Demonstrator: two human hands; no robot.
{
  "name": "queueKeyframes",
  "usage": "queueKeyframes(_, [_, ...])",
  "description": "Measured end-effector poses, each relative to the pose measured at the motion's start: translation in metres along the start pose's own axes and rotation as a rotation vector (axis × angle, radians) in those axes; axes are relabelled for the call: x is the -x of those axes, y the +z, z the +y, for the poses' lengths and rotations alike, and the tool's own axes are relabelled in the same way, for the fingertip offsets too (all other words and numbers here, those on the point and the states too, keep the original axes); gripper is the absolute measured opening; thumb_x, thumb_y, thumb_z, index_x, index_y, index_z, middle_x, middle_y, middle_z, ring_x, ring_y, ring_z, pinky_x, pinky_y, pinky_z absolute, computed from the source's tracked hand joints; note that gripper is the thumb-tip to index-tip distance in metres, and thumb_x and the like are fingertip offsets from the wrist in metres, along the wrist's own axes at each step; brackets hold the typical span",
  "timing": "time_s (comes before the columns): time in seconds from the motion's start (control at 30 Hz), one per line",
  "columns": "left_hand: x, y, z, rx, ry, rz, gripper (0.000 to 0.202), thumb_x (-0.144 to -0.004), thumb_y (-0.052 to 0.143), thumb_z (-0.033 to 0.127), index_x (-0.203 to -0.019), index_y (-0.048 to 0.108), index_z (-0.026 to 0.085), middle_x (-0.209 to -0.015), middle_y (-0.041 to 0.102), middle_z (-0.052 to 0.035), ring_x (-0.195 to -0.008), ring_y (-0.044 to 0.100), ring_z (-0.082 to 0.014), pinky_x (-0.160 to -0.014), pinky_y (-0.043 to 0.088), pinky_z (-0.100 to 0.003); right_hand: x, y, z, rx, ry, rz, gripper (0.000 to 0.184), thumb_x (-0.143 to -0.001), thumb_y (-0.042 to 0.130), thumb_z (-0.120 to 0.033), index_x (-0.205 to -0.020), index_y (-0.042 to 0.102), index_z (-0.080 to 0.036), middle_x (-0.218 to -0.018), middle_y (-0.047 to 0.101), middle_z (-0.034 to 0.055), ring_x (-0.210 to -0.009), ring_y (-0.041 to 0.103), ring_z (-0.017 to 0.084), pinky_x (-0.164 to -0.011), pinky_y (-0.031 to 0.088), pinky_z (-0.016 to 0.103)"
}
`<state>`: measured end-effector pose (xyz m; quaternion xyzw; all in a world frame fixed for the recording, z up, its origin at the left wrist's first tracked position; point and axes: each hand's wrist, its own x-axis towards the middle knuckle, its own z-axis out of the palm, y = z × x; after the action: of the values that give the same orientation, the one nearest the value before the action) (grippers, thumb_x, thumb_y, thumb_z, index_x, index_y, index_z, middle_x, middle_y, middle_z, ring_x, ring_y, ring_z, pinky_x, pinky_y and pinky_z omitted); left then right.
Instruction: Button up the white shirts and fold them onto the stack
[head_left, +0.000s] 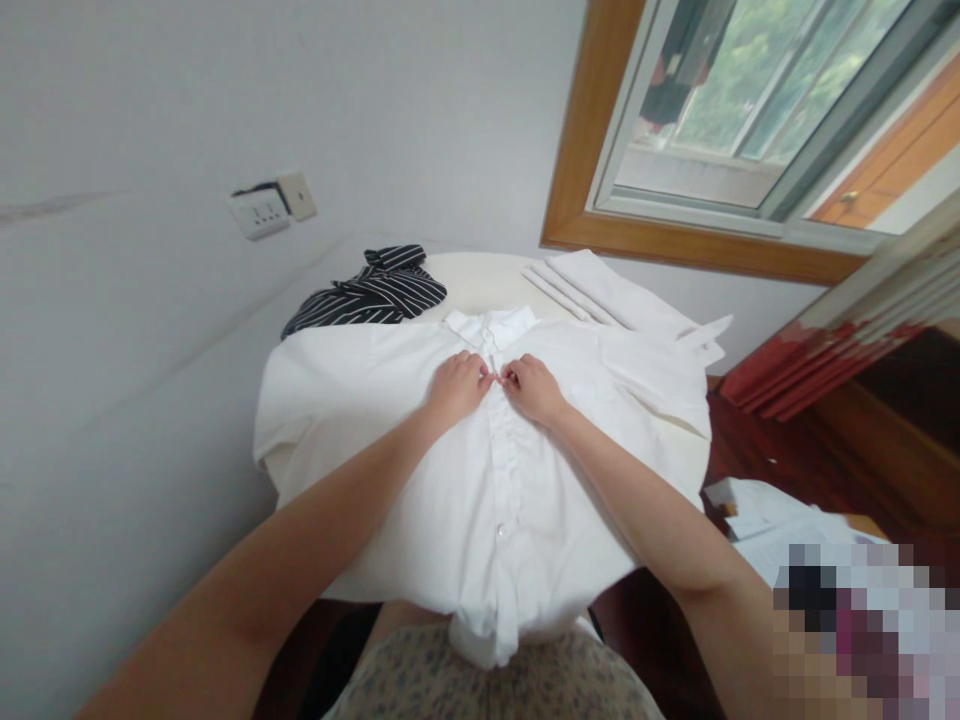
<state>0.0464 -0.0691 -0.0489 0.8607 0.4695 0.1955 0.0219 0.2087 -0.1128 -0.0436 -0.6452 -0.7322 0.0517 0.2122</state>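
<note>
A white button-front shirt point(390, 440) lies spread face up over a small round table point(480, 280), its collar pointing away from me and its hem hanging over the near edge. My left hand point(456, 387) and my right hand point(534, 388) meet at the button strip just below the collar. The fingers of both hands are curled and pinch the shirt's front edges where a button sits. A lower button point(501, 530) shows fastened on the strip nearer to me.
A black-and-white striped garment point(375, 295) lies crumpled at the table's far left. A folded white cloth point(600, 295) rests at the far right. The wall carries a socket plate point(259, 212). A wood-framed window point(720, 130) is at right, papers point(757, 515) lower right.
</note>
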Motion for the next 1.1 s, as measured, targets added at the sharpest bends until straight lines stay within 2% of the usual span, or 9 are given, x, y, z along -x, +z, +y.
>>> queueKeyframes(0.2, [-0.001,-0.001,-0.001,0.006,-0.003,-0.007,0.020,-0.093,0.053,0.036,-0.095,0.063,0.019,-0.100,0.064,-0.0095,-0.098,0.061,-0.0234,-0.087,0.045,-0.033,-0.003,-0.005,0.005,-0.068,-0.029,-0.005,0.015,-0.093,0.054,-0.020,-0.089,0.068,-0.015,-0.089,0.063,0.0088,-0.090,0.056,0.019,-0.084,0.040,0.028])
queueKeyframes(0.33, [-0.001,-0.002,0.001,0.011,-0.012,-0.019,0.020,-0.093,0.053,0.036,-0.094,0.064,0.019,-0.099,0.064,-0.0089,-0.098,0.061,-0.0234,-0.087,0.045,-0.033,-0.008,-0.015,0.014,-0.345,-0.039,-0.075,0.025,-0.094,0.050,-0.027,-0.072,0.059,-0.017,-0.063,0.049,-0.0022,-0.067,0.047,0.014,-0.067,0.036,0.024])
queueKeyframes(0.4, [-0.001,-0.003,0.002,0.015,-0.018,-0.022,0.021,-0.093,0.053,0.037,-0.094,0.064,0.019,-0.099,0.064,-0.0089,-0.097,0.062,-0.0237,-0.086,0.046,-0.034,-0.009,-0.019,0.018,-0.490,-0.027,-0.081,0.029,-0.094,0.048,-0.033,-0.069,0.054,-0.018,-0.060,0.042,-0.0049,-0.061,0.041,0.012,-0.061,0.033,0.024])
queueKeyframes(0.5, [-0.002,-0.004,0.003,0.017,-0.028,-0.023,0.022,-0.093,0.053,0.037,-0.094,0.065,0.019,-0.099,0.065,-0.0088,-0.097,0.062,-0.0239,-0.086,0.046,-0.034,-0.009,-0.020,0.019,-0.616,-0.024,-0.050,0.030,-0.093,0.047,-0.037,-0.071,0.053,-0.019,-0.062,0.042,-0.0051,-0.060,0.039,0.011,-0.059,0.032,0.023])
queueKeyframes(0.57, [-0.002,-0.004,0.003,0.016,-0.029,-0.024,0.021,-0.092,0.053,0.036,-0.094,0.065,0.019,-0.099,0.065,-0.0084,-0.097,0.062,-0.0235,-0.086,0.046,-0.033,-0.008,-0.016,0.016,-0.605,-0.039,-0.068,0.029,-0.093,0.047,-0.035,-0.070,0.053,-0.019,-0.061,0.041,-0.0049,-0.060,0.039,0.011,-0.059,0.032,0.023])
queueKeyframes(0.7, [-0.003,-0.003,0.001,0.017,-0.018,-0.027,0.019,-0.091,0.053,0.032,-0.094,0.067,0.020,-0.098,0.066,-0.0080,-0.097,0.063,-0.0227,-0.086,0.047,-0.032,-0.007,-0.008,0.008,-0.424,-0.106,-0.083,0.027,-0.091,0.051,-0.026,-0.065,0.055,-0.018,-0.059,0.044,-0.0040,-0.062,0.041,0.013,-0.064,0.033,0.024])
queueKeyframes(0.9, [-0.006,-0.002,-0.002,0.018,-0.033,-0.040,0.019,-0.089,0.055,0.031,-0.095,0.070,0.021,-0.095,0.068,-0.0074,-0.094,0.064,-0.0231,-0.083,0.048,-0.033,-0.007,-0.002,0.001,-0.316,-0.114,0.031,0.017,-0.091,0.051,-0.018,-0.078,0.063,-0.017,-0.074,0.055,0.0006,-0.075,0.050,0.015,-0.075,0.039,0.025])
queueKeyframes(1.0, [-0.007,-0.002,-0.004,0.026,-0.031,-0.052,0.018,-0.088,0.056,0.031,-0.094,0.070,0.021,-0.096,0.069,-0.0074,-0.094,0.065,-0.0227,-0.082,0.049,-0.032,-0.007,0.000,0.000,-0.281,-0.118,0.029,0.013,-0.090,0.053,-0.016,-0.083,0.064,-0.017,-0.078,0.057,0.0022,-0.080,0.052,0.016,-0.078,0.039,0.025])
queueKeyframes(1.1, [-0.007,-0.003,-0.005,0.064,-0.031,-0.050,0.017,-0.088,0.058,0.030,-0.092,0.071,0.020,-0.097,0.070,-0.0071,-0.091,0.065,-0.0215,-0.081,0.049,-0.031,-0.007,-0.002,-0.001,-0.255,-0.134,-0.022,0.014,-0.089,0.054,-0.015,-0.080,0.065,-0.017,-0.076,0.058,0.0021,-0.080,0.052,0.016,-0.079,0.039,0.026])
